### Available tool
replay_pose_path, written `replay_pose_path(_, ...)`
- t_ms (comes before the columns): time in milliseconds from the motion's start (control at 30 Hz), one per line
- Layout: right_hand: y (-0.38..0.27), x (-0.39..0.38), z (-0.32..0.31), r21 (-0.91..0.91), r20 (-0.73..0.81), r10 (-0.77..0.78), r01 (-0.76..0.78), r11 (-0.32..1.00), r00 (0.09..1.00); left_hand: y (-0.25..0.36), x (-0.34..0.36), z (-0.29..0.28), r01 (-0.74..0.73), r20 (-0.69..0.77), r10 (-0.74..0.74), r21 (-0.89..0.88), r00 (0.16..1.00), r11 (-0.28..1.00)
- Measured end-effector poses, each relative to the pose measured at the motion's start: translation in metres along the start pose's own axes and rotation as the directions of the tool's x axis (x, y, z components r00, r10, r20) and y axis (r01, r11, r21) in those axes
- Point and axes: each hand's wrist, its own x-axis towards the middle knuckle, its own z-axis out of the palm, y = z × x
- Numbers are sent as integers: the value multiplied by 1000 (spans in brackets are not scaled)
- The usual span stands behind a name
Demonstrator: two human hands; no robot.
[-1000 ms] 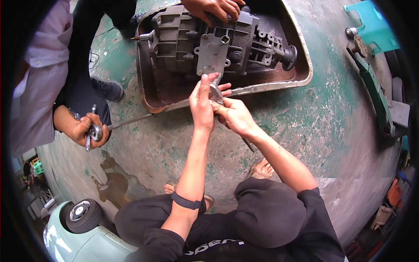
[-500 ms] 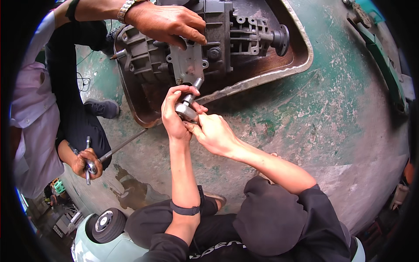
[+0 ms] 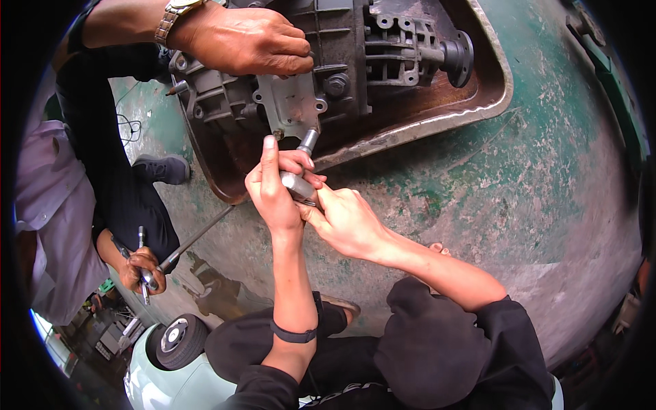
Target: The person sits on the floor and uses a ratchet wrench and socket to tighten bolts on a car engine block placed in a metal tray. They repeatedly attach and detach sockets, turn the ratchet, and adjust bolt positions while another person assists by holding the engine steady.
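Note:
My left hand wraps around the silver head of a ratchet wrench. My right hand grips the same tool just below, its handle mostly hidden by my fingers. A socket extension runs up from the head to the lower corner of a flat metal plate on a cast gearbox. The gearbox lies in a rusty metal tray. A co-worker's hand rests on top of the plate, fingers bent; what lies under the fingertips is hidden.
The co-worker's other hand holds a long bar tool at the left, beside their leg. A green metal piece of equipment stands at the right. A pale green wheeled object with a tyre is at the lower left, near cables.
The co-worker's upper hand came in from above onto the plate a little further left. My hands have moved down and left in view with the ratchet, its socket extension still at the plate's corner.

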Motion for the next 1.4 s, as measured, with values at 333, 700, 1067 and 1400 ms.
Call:
replay_pose_path(333, -14, -5, -58, -671, 168, -151, 226, 707, 974, -19, -10, 11, 121, -150, -172, -301, 974, 946)
replay_pose_path(700, -6, -21, -25, 303, 98, 43, -71, 950, 994, 19, 26, 18, -100, -214, 148, 218, 965, 971)
replay_pose_path(1067, 5, -35, -7, -48, -99, 42, -46, 998, 994, 11, 13, 25, -451, -13, 637, 694, 771, 560)
replay_pose_path(1400, -5, -28, -45, -406, 36, -67, 75, 911, 997, 14, 7, 28, -329, 112, 346, 663, 932, 672)
